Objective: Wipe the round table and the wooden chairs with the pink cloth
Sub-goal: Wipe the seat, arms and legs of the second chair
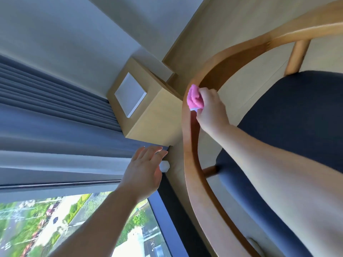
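A wooden chair fills the right of the view, with a curved wooden backrest rail (pixel 191 164) and a dark blue seat cushion (pixel 289 115). My right hand (pixel 211 110) grips the bunched pink cloth (pixel 194 99) and presses it against the inner side of the rail near its bend. My left hand (pixel 146 167) hovers to the left of the rail with fingers straight and spread, holding nothing. The round table is out of view.
A light wooden box-shaped cabinet (pixel 148 112) with a white panel stands just beyond the chair rail. Dark grey curtains (pixel 55 115) and a window (pixel 74 225) lie to the left. A small white fitting (pixel 165 166) sits by my left fingertips. Pale floor (pixel 222 28) shows beyond the chair.
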{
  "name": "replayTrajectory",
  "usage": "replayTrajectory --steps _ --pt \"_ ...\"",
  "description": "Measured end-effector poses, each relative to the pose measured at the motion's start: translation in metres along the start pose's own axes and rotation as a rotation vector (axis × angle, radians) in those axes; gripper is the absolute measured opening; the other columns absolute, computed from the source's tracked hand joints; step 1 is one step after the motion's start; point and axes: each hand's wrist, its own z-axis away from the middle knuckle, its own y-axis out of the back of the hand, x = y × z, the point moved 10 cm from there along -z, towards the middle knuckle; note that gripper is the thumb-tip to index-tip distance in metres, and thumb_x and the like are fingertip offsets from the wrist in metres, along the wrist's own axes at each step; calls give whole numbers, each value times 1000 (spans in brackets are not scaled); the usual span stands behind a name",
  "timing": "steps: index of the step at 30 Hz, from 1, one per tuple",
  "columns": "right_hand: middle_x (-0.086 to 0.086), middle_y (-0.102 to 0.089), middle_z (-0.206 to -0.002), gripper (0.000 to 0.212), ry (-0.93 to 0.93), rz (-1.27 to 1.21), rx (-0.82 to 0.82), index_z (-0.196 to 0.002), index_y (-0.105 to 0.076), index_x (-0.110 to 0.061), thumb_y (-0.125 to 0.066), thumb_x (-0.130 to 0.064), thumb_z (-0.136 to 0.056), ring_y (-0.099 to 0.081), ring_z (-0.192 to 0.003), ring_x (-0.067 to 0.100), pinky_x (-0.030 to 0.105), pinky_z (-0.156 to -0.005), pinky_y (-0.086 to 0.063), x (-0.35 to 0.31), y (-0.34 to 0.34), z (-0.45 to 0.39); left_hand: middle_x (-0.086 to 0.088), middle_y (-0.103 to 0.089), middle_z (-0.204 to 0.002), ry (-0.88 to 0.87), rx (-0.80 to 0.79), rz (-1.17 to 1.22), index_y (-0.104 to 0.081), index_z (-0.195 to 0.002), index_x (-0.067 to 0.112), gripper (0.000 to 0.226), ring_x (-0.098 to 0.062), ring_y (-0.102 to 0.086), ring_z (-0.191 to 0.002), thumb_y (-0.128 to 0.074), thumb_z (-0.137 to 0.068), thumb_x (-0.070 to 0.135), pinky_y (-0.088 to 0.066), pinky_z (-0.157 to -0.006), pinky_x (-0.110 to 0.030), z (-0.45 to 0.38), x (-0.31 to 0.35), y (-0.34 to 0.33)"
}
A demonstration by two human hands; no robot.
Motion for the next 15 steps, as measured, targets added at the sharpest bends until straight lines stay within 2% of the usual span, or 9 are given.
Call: replayTrajectory --steps 2,5,8,12,15 --pt "-1 -54 -105 39 16 -7 -82 -112 -53 -18 -73 -6 -80 -53 -86 10 18 -74 -44 -1 -6 4 -9 -63 -119 53 21 32 -65 -117 7 47 -31 -58 -107 -67 -72 -6 -35 -103 -40 15 -5 -3" --pt "-2 -56 -101 32 84 -34 -383 -110 -55 -19 -66 -4 -84 -56 -89 12 21 -73 -50 -5 -34 53 -7 -61 -122 118 28 114 -63 -120 9 46 -30 -55 -110 -64 -76 -5 -36 -102 -37 39 -6 -12" --pt "-6 -57 -99 28 71 -63 -621 -104 -57 -21 -57 1 -86 -57 -92 11 15 -72 -45 1 -52 115 -8 -61 -122 122 47 200 -63 -120 8 45 -32 -55 -112 -62 -77 -6 -40 -99 -39 58 2 -23" --pt "-13 -57 -99 35 33 -80 -732 -101 -56 -27 -56 3 -85 -58 -91 5 12 -71 -44 9 -45 164 -5 -59 -125 149 93 283 -60 -122 12 42 -29 -51 -116 -59 -81 0 -40 -100 -39 79 9 -42" --pt "-19 -53 -99 35 66 -7 -722 -101 -56 -29 -58 1 -84 -55 -91 -1 8 -72 -43 8 -27 192 -6 -61 -120 111 142 306 -61 -118 12 42 -31 -54 -112 -61 -78 -1 -43 -98 -43 101 27 -56"
